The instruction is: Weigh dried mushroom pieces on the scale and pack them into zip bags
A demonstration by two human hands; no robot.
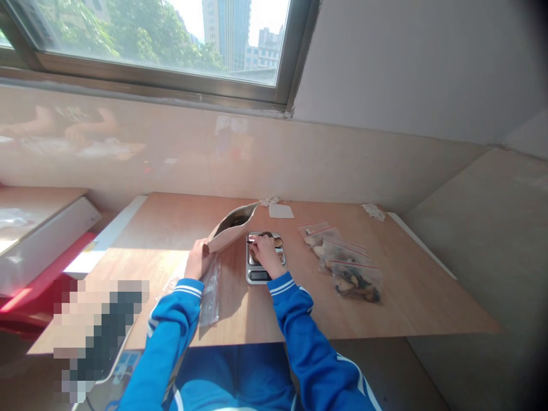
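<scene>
My left hand [199,260] grips the near end of a pale paper pouch [231,235], its mouth open and dark contents showing inside. Just right of the pouch, a small kitchen scale [250,267] with a lit display lies on the table. Brown and pale dried pieces [278,242], which look like mushroom slices, rest on its pan. Over the pan, my right hand [265,253] has its fingers closed on some of these slices; the fingertips are partly hidden. Flat clear plastic bags [209,294] lie below my left hand, partly under the wrist.
Several red-edged zip bags [357,281] of similar dried pieces overlap at the right. A white card [281,211] and crumpled tissue [373,212] lie toward the back of the wooden table [411,291]. Behind it rises a tiled wall [342,154]. A blurred-out area covers the lower left.
</scene>
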